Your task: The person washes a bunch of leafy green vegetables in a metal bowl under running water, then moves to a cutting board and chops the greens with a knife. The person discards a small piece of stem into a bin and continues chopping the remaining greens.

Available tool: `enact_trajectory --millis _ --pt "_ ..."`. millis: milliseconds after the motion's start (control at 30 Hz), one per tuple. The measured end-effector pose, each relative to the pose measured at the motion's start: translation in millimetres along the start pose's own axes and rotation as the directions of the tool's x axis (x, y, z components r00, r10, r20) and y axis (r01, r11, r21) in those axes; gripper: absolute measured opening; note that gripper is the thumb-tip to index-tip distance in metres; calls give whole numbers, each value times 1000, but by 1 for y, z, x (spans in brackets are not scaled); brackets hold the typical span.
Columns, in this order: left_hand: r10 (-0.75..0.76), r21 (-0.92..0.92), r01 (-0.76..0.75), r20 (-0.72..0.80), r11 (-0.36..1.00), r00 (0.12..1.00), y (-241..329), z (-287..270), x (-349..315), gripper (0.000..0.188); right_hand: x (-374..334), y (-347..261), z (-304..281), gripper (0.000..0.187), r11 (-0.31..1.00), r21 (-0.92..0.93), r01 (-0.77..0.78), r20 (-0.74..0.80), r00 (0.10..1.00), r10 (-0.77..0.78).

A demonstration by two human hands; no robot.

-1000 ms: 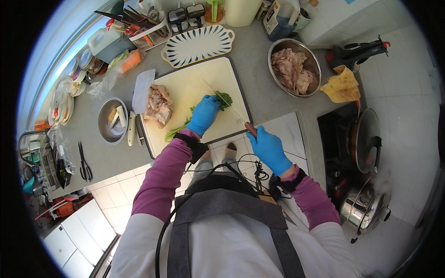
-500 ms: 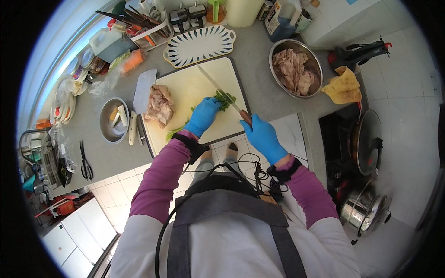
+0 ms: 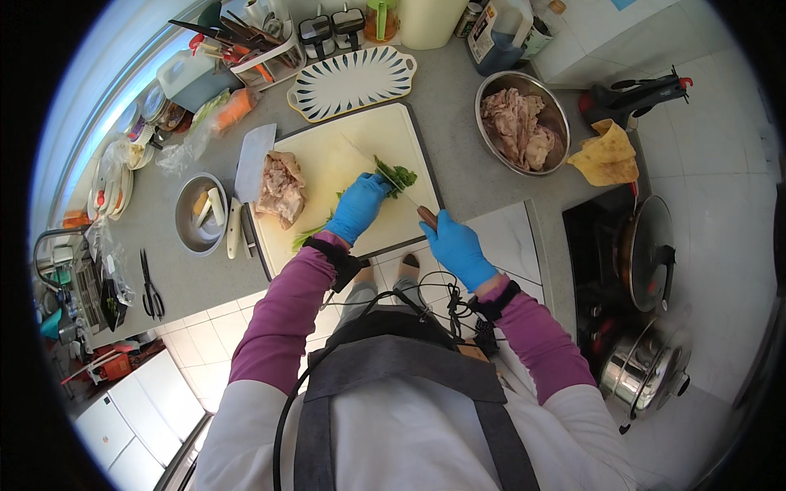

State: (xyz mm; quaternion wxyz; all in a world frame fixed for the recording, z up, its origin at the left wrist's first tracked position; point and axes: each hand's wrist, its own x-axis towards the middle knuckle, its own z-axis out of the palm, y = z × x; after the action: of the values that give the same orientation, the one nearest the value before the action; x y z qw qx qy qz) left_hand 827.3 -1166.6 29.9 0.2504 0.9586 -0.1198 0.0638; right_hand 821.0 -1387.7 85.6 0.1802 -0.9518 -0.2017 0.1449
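Observation:
Both my hands wear blue gloves. My right hand is closed round the brown handle of a knife, whose long thin blade slants up and left across the greens. With curled fingers, my left hand holds a bunch of leafy green herbs down on the cream cutting board. Leaves show beyond its fingertips, and the stems trail out behind it. On the board's left part rests a piece of pale, cooked-looking meat, apart from my hands.
A cleaver lies at the board's left edge, near a small bowl of white pieces. Beyond the board is a patterned oval platter. To the right are a steel bowl of meat, a lidded pan and a steel pot. Scissors lie left.
My right hand and the knife handle have shifted slightly left and nearer to me; the blade lies flatter to view. My left hand stays almost in place on the herbs.

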Motion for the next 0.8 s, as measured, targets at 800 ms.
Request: enact_trajectory --millis 800 --pt "-32 -62 31 -13 998 999 3 -5 -8 19 -8 -1 -7 39 1000 -7 30 17 999 -30"
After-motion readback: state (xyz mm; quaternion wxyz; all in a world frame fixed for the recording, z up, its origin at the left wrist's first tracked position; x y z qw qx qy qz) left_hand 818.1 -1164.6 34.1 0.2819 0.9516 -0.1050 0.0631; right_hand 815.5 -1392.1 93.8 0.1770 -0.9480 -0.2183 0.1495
